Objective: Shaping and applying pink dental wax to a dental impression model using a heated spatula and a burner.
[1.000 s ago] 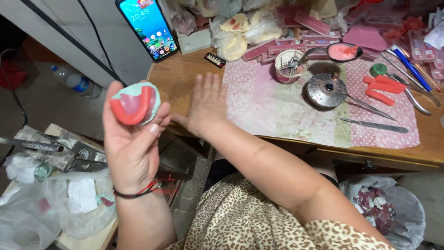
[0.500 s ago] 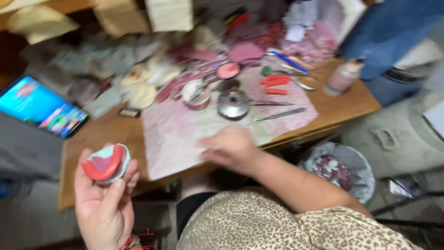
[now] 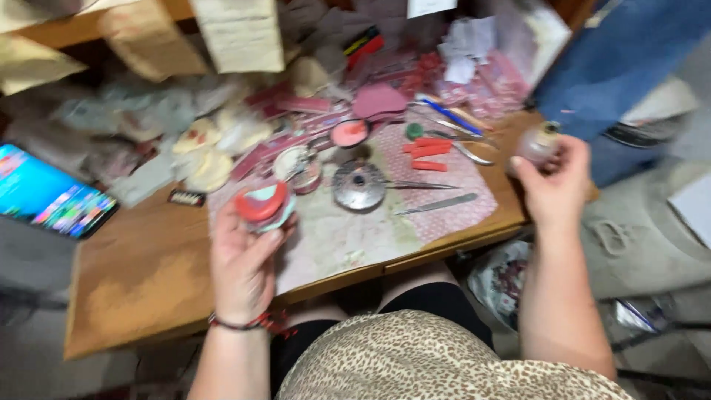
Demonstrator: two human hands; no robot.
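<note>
My left hand (image 3: 244,259) holds up a round pale-green mould with a red wax-like shape in it (image 3: 263,206), above the front of the wooden table (image 3: 141,281). My right hand (image 3: 555,189) grips a small clear bottle (image 3: 537,144) at the table's right end. Between the hands lies a pink patterned mat (image 3: 437,215) with a round metal lid (image 3: 359,185), a metal spatula (image 3: 437,205) and red wax sticks (image 3: 429,152). The picture is blurred.
A lit phone (image 3: 48,196) leans at the left. Small bowls (image 3: 296,164), pink pieces, tools and paper crowd the back of the table. A bag of scraps (image 3: 503,278) hangs below the table's right edge. Another person's blue-clad legs (image 3: 615,67) stand at the right.
My right hand left the mat and reached right, taking hold of the small bottle. My left hand rose with the mould. The view swung further right.
</note>
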